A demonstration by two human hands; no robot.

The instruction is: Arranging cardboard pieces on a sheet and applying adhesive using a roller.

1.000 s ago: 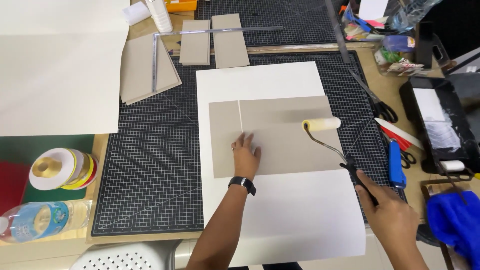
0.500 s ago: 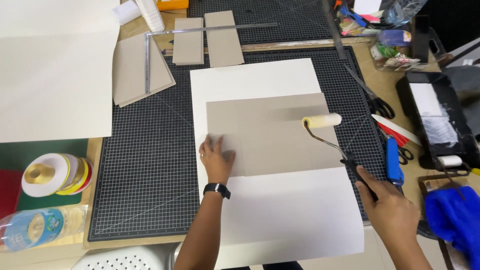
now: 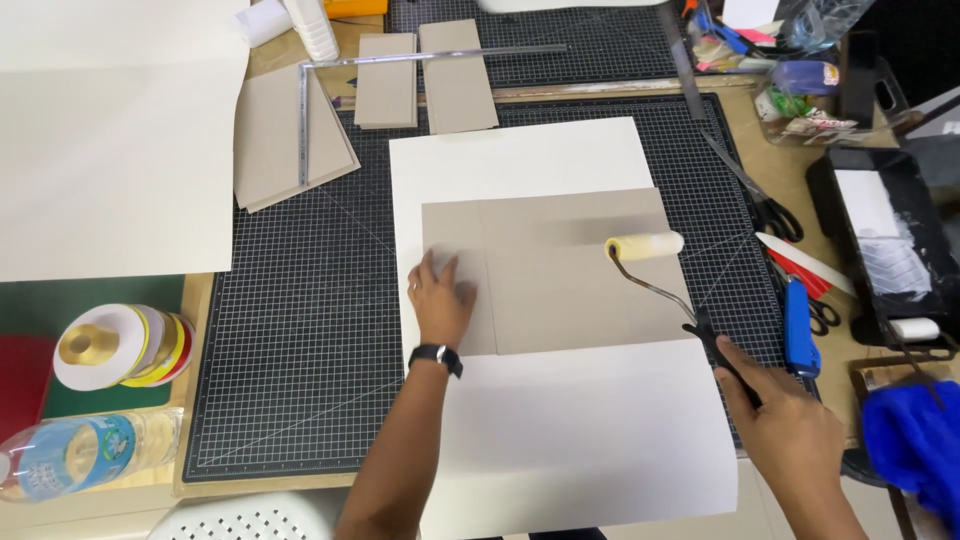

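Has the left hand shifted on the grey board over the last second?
Yes. The left hand has slid leftward along the grey board, from near the board's seam line to its left end, judged against the board itself.

A craft workshop: gridded cutting mat (image 3: 300, 330), steel square (image 3: 305, 120), scissors (image 3: 775, 215), tape rolls (image 3: 120, 345).

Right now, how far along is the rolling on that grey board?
Done: the grey board lies flat on the white sheet on the cutting mat. In hand: the left hand presses the board's left end, while the right hand holds the roller at the board's upper right. Left: I cannot tell how much of the surface is coated; two small boards wait at the top.
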